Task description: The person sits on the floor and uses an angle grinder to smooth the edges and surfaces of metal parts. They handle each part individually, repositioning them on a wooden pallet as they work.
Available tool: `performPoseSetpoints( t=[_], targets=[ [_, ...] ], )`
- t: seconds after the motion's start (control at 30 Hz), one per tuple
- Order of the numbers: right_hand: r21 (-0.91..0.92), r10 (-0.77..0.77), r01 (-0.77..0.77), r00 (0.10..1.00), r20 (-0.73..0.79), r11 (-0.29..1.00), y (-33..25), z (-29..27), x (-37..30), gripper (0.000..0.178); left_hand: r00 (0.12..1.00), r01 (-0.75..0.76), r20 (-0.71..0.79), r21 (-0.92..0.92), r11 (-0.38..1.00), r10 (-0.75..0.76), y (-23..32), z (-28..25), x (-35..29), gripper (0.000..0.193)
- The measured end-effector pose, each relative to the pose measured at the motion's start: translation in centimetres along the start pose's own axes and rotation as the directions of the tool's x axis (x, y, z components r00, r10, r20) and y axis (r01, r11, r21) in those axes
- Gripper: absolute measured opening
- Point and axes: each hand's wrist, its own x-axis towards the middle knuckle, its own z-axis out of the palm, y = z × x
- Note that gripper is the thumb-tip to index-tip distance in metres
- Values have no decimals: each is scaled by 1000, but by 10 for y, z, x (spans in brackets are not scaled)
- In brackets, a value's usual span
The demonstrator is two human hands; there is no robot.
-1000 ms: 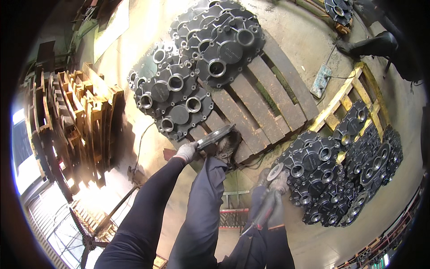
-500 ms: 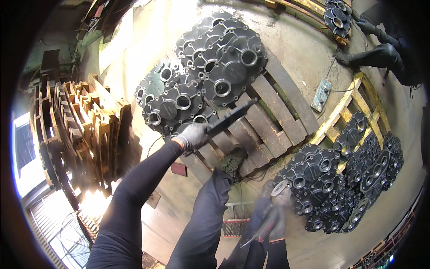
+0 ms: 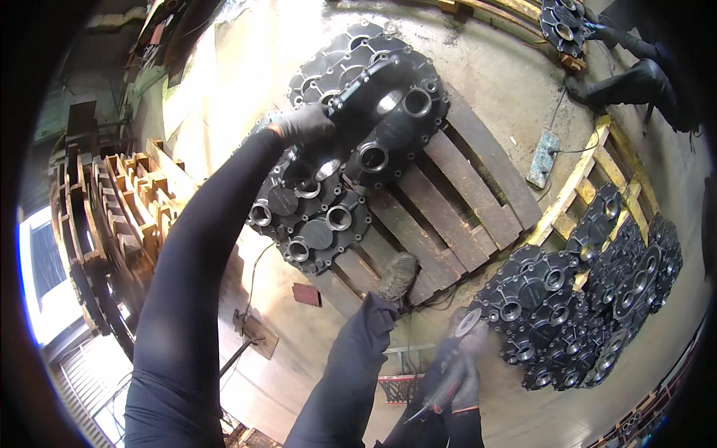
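My left hand [image 3: 305, 124], in a grey glove, grips the edge of a dark cast metal cover [image 3: 372, 93]. That cover is tipped up over a pile of similar black covers [image 3: 314, 233] with round holes and bolt lugs. The pile lies on a wooden pallet [image 3: 448, 194]. Low down near my right leg, my gloved right hand [image 3: 467, 384] is closed round a slim tool with a red part [image 3: 446, 392] and a thin tip. Its fingers are partly blurred. A pale ring [image 3: 468, 322] shows just beyond the tool.
More black covers [image 3: 534, 291] are heaped at right by a yellowish pallet [image 3: 571, 201]. My left boot [image 3: 398, 276] is on the dark pallet's edge. Stacked pallets [image 3: 112, 224] stand at left. A co-worker's gloved hand [image 3: 597, 31] touches a cover [image 3: 562, 26] at upper right.
My left hand has moved up and away from me with the cover, swinging it over the far part of the pile. My right hand still holds the tool low down.
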Motion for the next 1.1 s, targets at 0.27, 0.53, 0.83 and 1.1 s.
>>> performPoseSetpoints(
  t=[0.27,0.53,0.83,1.1],
  targets=[
    [-16,4,-4,1000,2,1000,5,5,14,50,886,-448,282,722,527,367,-1,-61,53,24],
    [-16,-2,3,999,55,1000,15,5,35,54,969,80,-237,46,996,-67,-44,-66,73,33],
    [17,0,0,1000,25,1000,10,20,41,48,876,99,-482,154,983,-13,-81,-61,98,35],
    [44,31,-33,999,36,998,9,32,42,45,805,82,-578,325,942,130,-65,-3,92,52]
  ],
)
